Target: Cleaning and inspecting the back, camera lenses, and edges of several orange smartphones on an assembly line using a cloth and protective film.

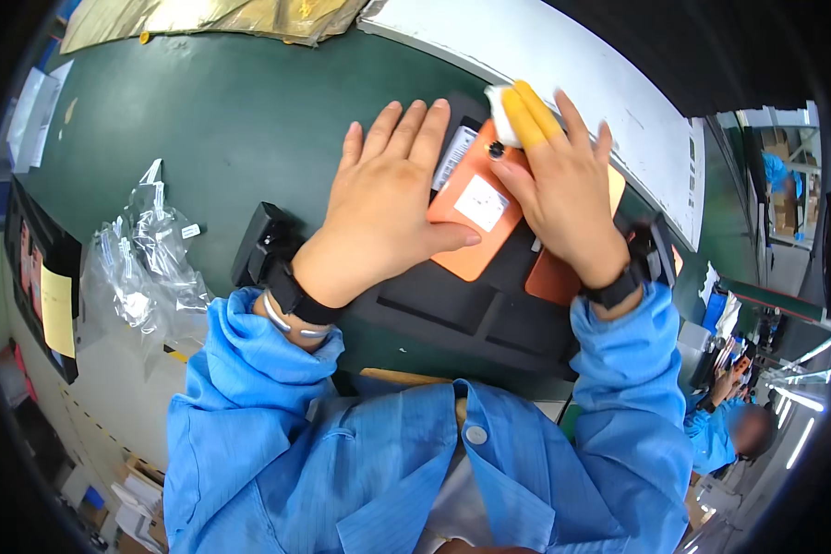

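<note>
A flat orange panel (474,257), shaped like a phone's back cover with a white label on it, lies slantwise over a black tray (425,300). My left hand (379,189) rests flat at its left, fingers stretched out and empty, the thumb lying on the panel. My right hand (563,189) is over the panel's upper right, with yellow covers on two fingers. Those fingers press a white wipe (501,115) at the panel's top end. Its thumb is beside a round black spot (496,150) on the panel. A darker orange panel (552,279) is partly hidden under my right wrist.
Crumpled clear plastic bags (143,268) lie on the green table (203,111) at the left. A dark screen with a yellow note (57,309) stands beyond them. A long white board (563,55) runs along the far right. Another person in blue (716,439) sits at the lower right.
</note>
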Available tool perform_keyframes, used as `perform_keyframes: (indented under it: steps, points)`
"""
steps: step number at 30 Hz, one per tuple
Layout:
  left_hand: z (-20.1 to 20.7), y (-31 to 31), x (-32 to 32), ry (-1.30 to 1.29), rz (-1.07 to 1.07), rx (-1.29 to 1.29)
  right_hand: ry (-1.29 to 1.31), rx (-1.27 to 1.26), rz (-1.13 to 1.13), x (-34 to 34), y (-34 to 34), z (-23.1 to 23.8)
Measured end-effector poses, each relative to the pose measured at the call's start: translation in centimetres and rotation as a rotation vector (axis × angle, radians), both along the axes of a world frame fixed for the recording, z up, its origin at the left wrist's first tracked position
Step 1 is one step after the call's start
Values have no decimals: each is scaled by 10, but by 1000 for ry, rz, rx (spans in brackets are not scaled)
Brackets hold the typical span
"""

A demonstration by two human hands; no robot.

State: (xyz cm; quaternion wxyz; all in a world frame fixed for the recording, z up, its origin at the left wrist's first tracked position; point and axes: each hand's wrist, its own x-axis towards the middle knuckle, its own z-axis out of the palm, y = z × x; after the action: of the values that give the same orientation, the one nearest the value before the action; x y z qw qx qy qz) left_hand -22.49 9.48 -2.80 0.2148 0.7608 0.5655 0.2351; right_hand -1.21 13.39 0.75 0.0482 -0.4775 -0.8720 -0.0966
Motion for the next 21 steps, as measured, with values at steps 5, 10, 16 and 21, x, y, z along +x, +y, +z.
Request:
perform_keyframes:
  steps: [5,10,16,21]
  points:
    - [4,0,7,9,-13,24,70,-119,-95,10,-50,-2]
    - [1,-1,2,16,-12,27,-2,18,38,-5,-14,1]
    - [0,0,3,-11,-4,37,17,122,17,-4,-6,-1]
    - [-3,-1,2,-1,3,57,-21,194,5,0,-1,-2]
